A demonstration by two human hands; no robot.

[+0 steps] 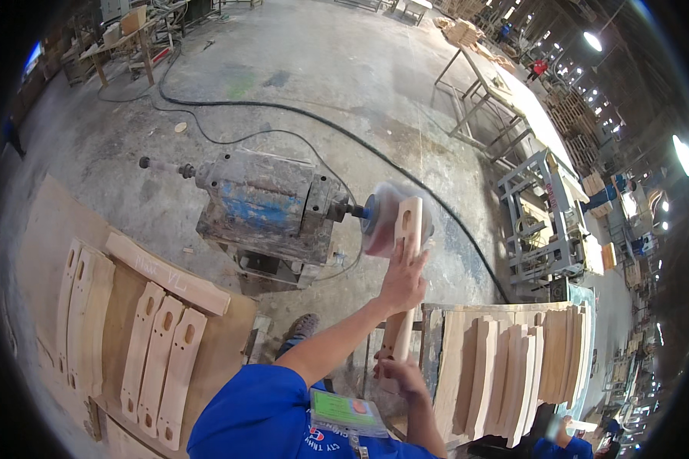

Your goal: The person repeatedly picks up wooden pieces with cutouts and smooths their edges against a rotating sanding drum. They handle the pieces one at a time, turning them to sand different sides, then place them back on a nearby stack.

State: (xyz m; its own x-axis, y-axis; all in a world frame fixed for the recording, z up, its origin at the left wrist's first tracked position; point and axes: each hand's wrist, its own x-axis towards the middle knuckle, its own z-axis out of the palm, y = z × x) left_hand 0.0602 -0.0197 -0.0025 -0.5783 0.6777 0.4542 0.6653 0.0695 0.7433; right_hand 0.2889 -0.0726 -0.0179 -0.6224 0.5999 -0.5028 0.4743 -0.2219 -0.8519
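Note:
A long pale wooden slat with a slot near its far end is held lengthwise in front of me. Its far end lies against a blurred, pinkish sanding wheel on the shaft of a worn grey and blue motor. My left hand grips the slat past its middle, fingers laid along the wood just below the slot. Lower down, my right hand is closed around the near end. Parts of the slat are hidden under both hands.
Slotted slats lie on a board at the left, beside a thicker wooden piece with writing. More wooden parts are stacked on a stand at the right. A black hose crosses the floor beyond the motor. A grey metal frame stands farther right.

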